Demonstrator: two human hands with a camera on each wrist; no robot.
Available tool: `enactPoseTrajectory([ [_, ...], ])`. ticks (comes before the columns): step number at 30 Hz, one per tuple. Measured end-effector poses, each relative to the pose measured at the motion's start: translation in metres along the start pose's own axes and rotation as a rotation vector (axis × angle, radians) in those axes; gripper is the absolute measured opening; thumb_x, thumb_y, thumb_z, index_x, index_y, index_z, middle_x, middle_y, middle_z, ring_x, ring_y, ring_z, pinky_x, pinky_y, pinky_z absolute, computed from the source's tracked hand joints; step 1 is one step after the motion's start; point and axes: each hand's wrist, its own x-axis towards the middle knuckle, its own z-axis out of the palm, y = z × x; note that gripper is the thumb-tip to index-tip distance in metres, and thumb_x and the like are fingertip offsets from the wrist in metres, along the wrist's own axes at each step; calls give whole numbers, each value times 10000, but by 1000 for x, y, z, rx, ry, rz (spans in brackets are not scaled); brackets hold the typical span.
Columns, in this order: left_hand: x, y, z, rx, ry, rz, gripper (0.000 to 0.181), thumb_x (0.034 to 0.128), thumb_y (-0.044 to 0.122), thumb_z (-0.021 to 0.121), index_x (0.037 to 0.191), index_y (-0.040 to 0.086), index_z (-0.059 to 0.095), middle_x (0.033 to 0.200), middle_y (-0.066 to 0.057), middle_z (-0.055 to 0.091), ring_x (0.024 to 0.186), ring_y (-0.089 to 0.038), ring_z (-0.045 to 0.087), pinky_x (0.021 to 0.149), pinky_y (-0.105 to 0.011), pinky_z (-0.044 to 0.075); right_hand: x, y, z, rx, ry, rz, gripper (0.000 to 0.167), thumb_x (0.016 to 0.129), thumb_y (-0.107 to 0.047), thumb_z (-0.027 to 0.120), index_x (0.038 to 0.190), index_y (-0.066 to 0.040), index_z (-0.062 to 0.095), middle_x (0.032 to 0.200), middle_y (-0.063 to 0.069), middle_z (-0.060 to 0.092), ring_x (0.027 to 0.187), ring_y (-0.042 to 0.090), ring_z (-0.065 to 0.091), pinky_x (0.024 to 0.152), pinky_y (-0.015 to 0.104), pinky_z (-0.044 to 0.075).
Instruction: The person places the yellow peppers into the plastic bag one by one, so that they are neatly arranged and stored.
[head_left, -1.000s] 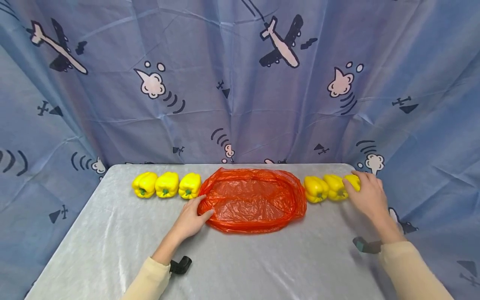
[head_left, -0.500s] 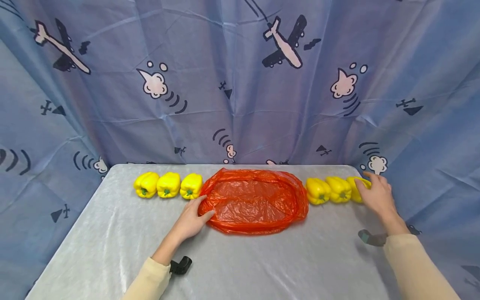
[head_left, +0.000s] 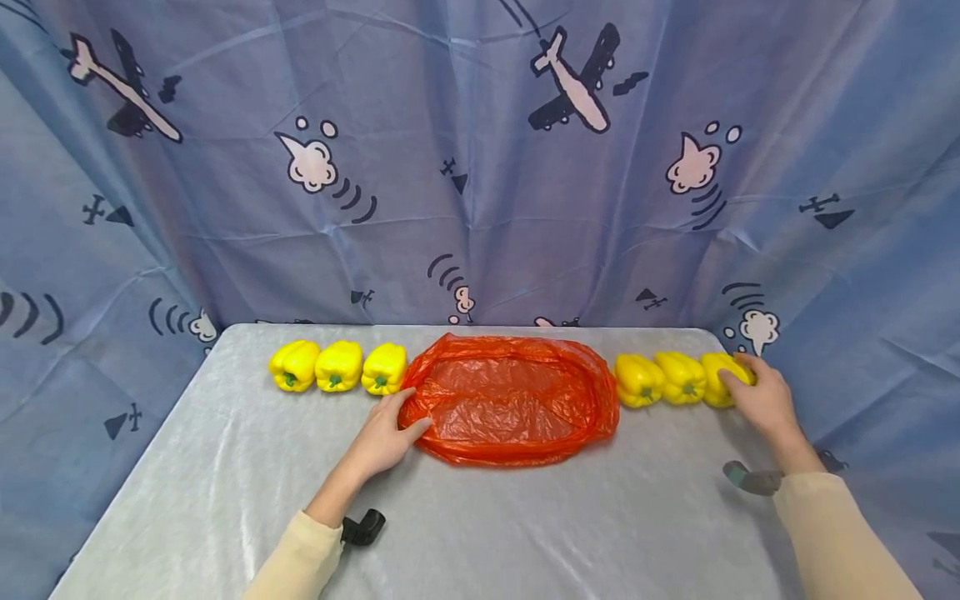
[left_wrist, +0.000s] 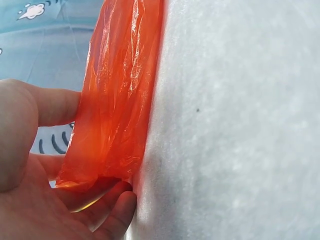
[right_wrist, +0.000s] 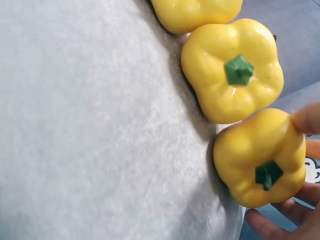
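Note:
A red plastic bag [head_left: 510, 408] lies with its mouth spread wide on the table. My left hand [head_left: 378, 437] grips its left rim; in the left wrist view the thumb and fingers of that hand [left_wrist: 35, 165] lie around the thin red plastic [left_wrist: 117, 100]. Three yellow peppers stand right of the bag, the nearest [head_left: 637, 381] against it. My right hand [head_left: 768, 404] holds the outermost pepper [head_left: 718, 385]. In the right wrist view, the thumb of the hand [right_wrist: 302, 200] touches this pepper [right_wrist: 250, 155], its fingers around the far side, partly hidden.
Left of the bag, three more yellow peppers [head_left: 338, 364] form a row along the back of the pale table [head_left: 525, 533]. A blue patterned curtain [head_left: 405, 183] hangs behind and at both sides. Each wrist carries a small dark device [head_left: 363, 528].
My right hand has moved right and slightly down, and the outermost pepper now sits level with its row. My left hand keeps its place at the bag. The head view has shifted slightly.

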Motion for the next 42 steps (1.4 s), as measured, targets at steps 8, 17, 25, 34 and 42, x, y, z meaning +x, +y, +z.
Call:
enactPoseTrajectory([
  [8, 1, -1, 1, 8, 1, 6, 638, 980, 303, 678, 1498, 10, 449, 1537, -248, 412, 1427, -447, 357, 1150, -611, 297, -4, 2, 2, 17, -18, 39, 726, 1061, -462, 417, 1545, 64, 290, 1428, 402, 280, 1262, 543, 255, 973, 697, 289],
  [17, 0, -2, 1, 3, -3, 10, 645, 978, 295, 681, 1502, 6, 440, 1542, -244, 404, 1427, -442, 356, 1151, -609, 296, -5, 2, 2, 8, -40, 45, 761, 1063, -493, 402, 1556, 68, 257, 1502, 427, 241, 1333, 595, 261, 1081, 738, 232],
  [25, 0, -1, 0, 0, -4, 1, 659, 969, 290, 693, 1504, 3, 435, 1537, -242, 410, 1423, -430, 369, 1154, -599, 300, -17, -8, -2, -35, 10, 38, 773, 1045, -509, 427, 1540, 72, 301, 1403, 402, 309, 1225, 536, 331, 981, 690, 329],
  [34, 0, -1, 0, -10, 6, 14, 638, 976, 269, 683, 1499, -1, 437, 1539, -254, 405, 1432, -434, 358, 1161, -596, 289, -31, -24, -11, -69, 62, -11, 774, 1035, -521, 447, 1540, 52, 324, 1375, 398, 310, 1197, 539, 341, 914, 672, 352],
  [42, 1, 1, 0, -12, -1, 17, 644, 974, 266, 688, 1499, -9, 434, 1529, -257, 412, 1426, -430, 368, 1159, -595, 294, -40, -45, -19, -60, 107, -81, 746, 1033, -501, 477, 1537, 36, 354, 1355, 387, 332, 1178, 524, 358, 854, 623, 364],
])
